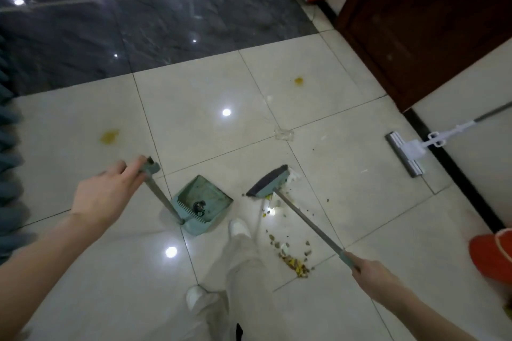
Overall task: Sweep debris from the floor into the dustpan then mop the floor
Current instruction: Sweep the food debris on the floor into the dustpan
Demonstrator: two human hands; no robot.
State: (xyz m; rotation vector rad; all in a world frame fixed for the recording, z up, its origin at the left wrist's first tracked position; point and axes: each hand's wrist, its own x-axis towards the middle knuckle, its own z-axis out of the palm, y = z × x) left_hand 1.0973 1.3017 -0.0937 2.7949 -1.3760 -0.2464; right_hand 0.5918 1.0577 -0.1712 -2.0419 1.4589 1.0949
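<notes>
My left hand (106,191) is closed around the top of the dustpan's (203,203) upright handle, which lets me stand and steer the pan without bending; its open mouth faces away from me and to the right, towards the broom (270,181), so anything pushed across should slide in. My right hand (372,271) is wrapped around the end of the broom's long handle, with the head set down just beside the pan. The debris (292,256) lies scattered along the pale tiles under the broom handle, near my right foot and not yet in the pan. I judge the sweeping barely begun. The mop (406,153) rests by the wall, well apart, waiting for the yellow stains (109,136).
</notes>
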